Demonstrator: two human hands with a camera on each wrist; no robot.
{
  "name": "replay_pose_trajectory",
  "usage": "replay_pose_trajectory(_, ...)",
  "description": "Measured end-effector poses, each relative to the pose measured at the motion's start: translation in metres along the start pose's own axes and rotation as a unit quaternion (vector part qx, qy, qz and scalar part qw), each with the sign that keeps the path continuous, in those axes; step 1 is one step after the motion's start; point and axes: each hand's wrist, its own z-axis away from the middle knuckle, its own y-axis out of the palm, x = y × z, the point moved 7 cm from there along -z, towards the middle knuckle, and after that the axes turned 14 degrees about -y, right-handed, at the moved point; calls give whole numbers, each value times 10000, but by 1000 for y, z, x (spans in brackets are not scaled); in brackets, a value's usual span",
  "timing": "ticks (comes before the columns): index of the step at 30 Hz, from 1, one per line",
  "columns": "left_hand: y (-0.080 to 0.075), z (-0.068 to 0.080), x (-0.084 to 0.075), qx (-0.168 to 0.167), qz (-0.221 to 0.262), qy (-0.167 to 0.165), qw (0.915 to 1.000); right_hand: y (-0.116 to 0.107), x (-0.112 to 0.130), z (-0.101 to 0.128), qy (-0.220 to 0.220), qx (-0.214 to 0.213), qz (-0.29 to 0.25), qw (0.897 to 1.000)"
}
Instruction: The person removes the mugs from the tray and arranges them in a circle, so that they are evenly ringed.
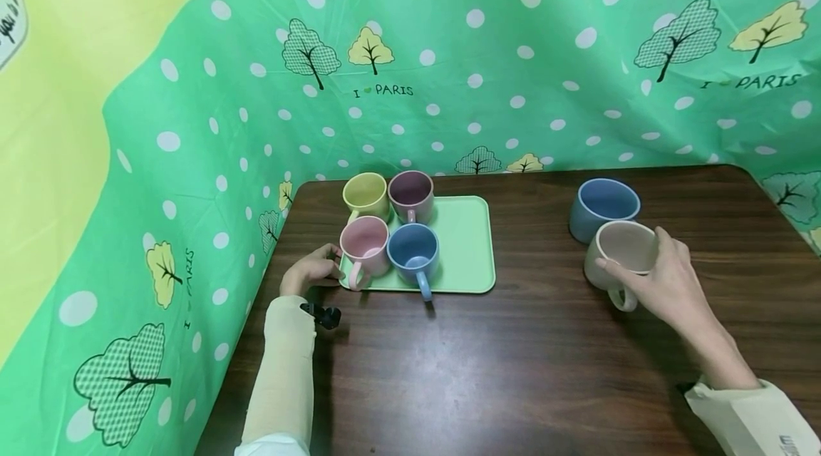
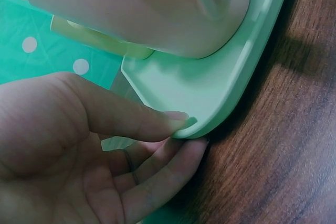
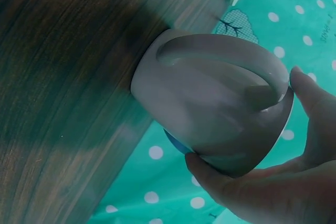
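A light green tray (image 1: 465, 242) lies on the dark wooden table and carries a yellow mug (image 1: 365, 196), a purple mug (image 1: 411, 194), a pink mug (image 1: 364, 246) and a blue mug (image 1: 413, 253). My left hand (image 1: 335, 265) pinches the tray's near left corner (image 2: 210, 87), thumb on the rim and fingers (image 2: 178, 156) underneath, right below the pink mug (image 2: 142, 14). To the right, my right hand (image 1: 644, 265) grips a beige mug (image 1: 622, 244) by its rim and side. In the right wrist view the beige mug (image 3: 210, 98) stands on the wood between my fingers (image 3: 310, 98).
A second blue mug (image 1: 603, 206) stands just behind the beige one, close to touching it. A green dotted cloth (image 1: 449, 85) rises behind and left of the table. The tray's right half is bare. Dark tabletop (image 1: 513, 356) stretches in front.
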Motion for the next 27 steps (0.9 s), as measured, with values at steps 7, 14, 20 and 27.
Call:
replay_pose_trajectory(7, 1, 0, 0, 19, 24, -41, 10000, -7, 3, -2, -105, -180, 83, 9997)
replay_pose_trajectory(14, 1, 0, 0, 25, 13, -65, 10000, -12, 6, -4, -170, -294, 128, 9993)
replay_pose_trajectory(20, 0, -1, -1, 67, 32, -52, 10000, -16, 15, -8, -318, -439, 113, 9985)
replay_pose_trajectory(27, 0, -2, 0, 33, 0, -75, 10000, -16, 31, -15, -529, -538, 114, 9971)
